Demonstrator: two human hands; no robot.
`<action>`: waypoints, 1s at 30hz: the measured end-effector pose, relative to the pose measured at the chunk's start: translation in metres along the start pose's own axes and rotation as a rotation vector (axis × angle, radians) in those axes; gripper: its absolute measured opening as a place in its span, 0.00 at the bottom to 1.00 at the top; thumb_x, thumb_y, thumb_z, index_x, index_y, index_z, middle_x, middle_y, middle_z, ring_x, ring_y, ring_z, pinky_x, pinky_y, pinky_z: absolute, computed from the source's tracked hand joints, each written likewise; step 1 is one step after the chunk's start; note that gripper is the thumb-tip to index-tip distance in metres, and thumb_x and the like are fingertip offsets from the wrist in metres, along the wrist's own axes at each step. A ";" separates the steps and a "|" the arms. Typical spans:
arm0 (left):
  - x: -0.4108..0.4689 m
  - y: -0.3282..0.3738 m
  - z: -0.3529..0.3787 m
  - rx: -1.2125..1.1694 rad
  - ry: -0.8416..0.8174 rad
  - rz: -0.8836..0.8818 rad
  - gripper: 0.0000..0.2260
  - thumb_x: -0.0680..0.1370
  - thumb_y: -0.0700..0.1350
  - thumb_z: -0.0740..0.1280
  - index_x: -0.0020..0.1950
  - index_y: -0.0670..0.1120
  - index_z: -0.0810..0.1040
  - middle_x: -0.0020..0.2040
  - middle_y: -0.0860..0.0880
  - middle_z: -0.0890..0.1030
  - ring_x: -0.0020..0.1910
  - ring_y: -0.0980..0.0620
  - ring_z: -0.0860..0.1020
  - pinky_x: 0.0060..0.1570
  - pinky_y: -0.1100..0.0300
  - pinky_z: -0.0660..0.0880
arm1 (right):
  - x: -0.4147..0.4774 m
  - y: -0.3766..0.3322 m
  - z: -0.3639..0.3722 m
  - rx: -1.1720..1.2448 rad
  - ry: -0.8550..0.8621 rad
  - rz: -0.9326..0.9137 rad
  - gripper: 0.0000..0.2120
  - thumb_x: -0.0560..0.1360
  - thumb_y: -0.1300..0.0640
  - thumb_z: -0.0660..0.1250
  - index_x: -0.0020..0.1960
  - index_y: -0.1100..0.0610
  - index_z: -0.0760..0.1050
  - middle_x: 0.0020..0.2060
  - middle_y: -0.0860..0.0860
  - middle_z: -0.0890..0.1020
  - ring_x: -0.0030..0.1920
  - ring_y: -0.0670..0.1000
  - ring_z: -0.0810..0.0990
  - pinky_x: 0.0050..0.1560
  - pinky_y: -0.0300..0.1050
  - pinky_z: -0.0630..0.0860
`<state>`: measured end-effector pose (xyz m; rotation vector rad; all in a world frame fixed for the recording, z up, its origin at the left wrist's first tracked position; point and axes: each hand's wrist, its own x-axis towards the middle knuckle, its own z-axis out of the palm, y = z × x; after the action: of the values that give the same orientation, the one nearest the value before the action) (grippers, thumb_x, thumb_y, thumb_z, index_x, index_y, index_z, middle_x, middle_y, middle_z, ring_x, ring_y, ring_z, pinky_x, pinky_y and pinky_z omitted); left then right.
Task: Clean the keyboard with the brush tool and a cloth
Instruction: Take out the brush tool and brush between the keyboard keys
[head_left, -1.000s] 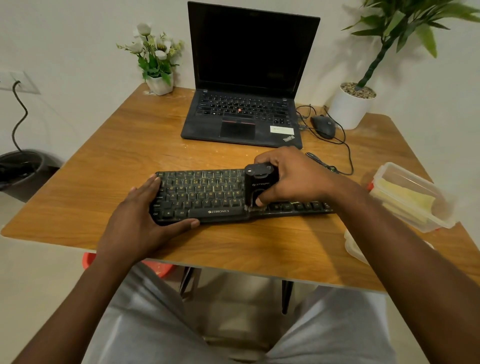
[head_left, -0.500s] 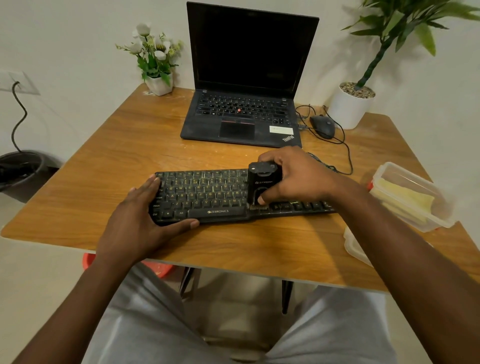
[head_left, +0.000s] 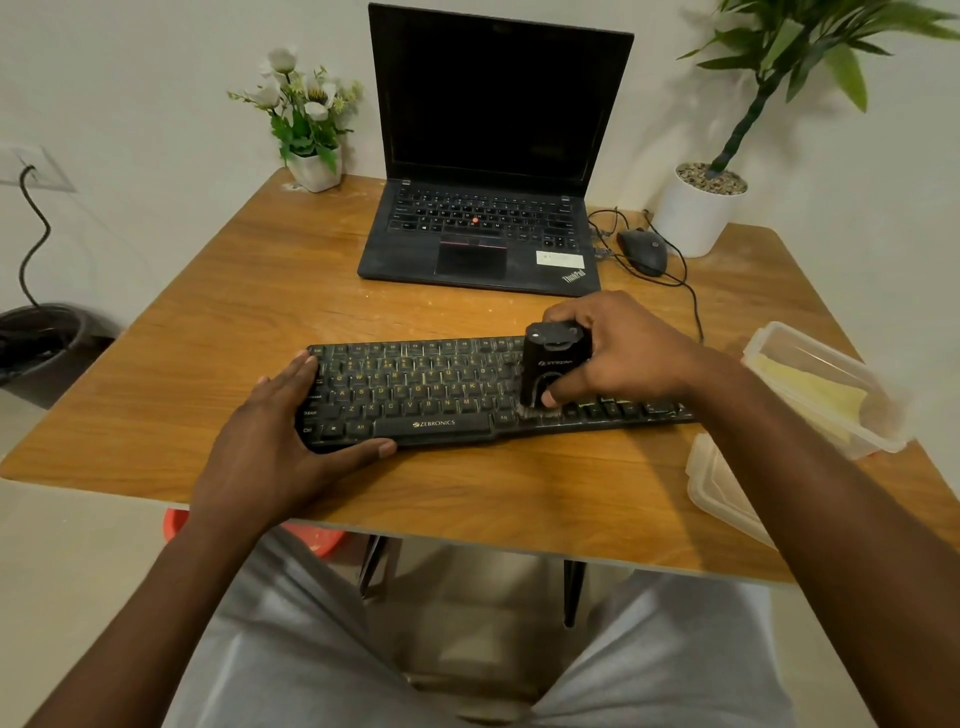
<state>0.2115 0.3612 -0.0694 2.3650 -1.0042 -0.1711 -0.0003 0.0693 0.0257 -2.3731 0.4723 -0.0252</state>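
**Desk inventory: keyboard under brush, both hands engaged**

1. Legs (head_left: 291, 654), grey-clad, seated, nearest the camera and partly under the table edge.
2. Red object (head_left: 317, 535), under the table at near left; only a sliver shows and its kind cannot be told.
3. Table (head_left: 208, 364), wood-grain top, pale specks scattered over the middle.
4. Left hand (head_left: 270, 447), flat and unclenched. The fingers lie straight on the keyboard's left end and the thumb runs along its front edge.
5. Keyboard (head_left: 415, 395), black, marked ZEBRONICS, lying crosswise at the table's near centre.
6. Brush tool (head_left: 550, 364), a black block standing upright on the keys just right of the space bar. Pale bristles show blurred at its foot, touching the keys.
7. Right hand (head_left: 628, 353), curled round the brush tool from the right, with the thumb on its near face.
8. Lid (head_left: 722, 499), clear plastic, at the near right table edge.
9. Container (head_left: 753, 358), clear plastic, open, right of the keyboard.
10. Yellow cloth (head_left: 810, 387), folded inside the container.
11. Laptop (head_left: 483, 208), black ThinkPad, open with a dark screen, beyond the keyboard.
12. Mouse (head_left: 643, 252), black and corded, just right of the laptop.
13. Flower pot (head_left: 306, 119), white blooms, far left corner.
14. Potted plant (head_left: 701, 208), white pot, far right corner.
15. Bin (head_left: 41, 338), black, on the floor at left.
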 end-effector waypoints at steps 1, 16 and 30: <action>0.000 0.000 0.000 -0.002 0.000 0.001 0.64 0.56 0.85 0.65 0.85 0.52 0.61 0.85 0.52 0.61 0.84 0.43 0.59 0.81 0.43 0.60 | -0.001 0.002 -0.001 0.000 0.035 0.011 0.19 0.65 0.59 0.86 0.50 0.50 0.82 0.45 0.47 0.87 0.46 0.44 0.87 0.48 0.52 0.84; -0.001 0.000 0.000 0.004 0.000 0.005 0.64 0.57 0.85 0.66 0.85 0.52 0.60 0.85 0.53 0.61 0.84 0.43 0.58 0.81 0.43 0.61 | -0.012 0.013 -0.010 0.005 0.056 0.009 0.18 0.65 0.60 0.86 0.49 0.50 0.83 0.43 0.47 0.87 0.43 0.44 0.86 0.43 0.45 0.80; -0.001 0.001 0.000 -0.004 0.013 0.007 0.63 0.57 0.84 0.67 0.85 0.51 0.61 0.84 0.52 0.62 0.83 0.42 0.60 0.80 0.43 0.61 | -0.021 0.022 -0.015 0.021 0.031 0.019 0.18 0.65 0.60 0.86 0.50 0.54 0.84 0.45 0.49 0.88 0.45 0.48 0.87 0.46 0.54 0.82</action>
<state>0.2105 0.3617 -0.0693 2.3561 -1.0051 -0.1544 -0.0295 0.0517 0.0244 -2.3507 0.5068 -0.0585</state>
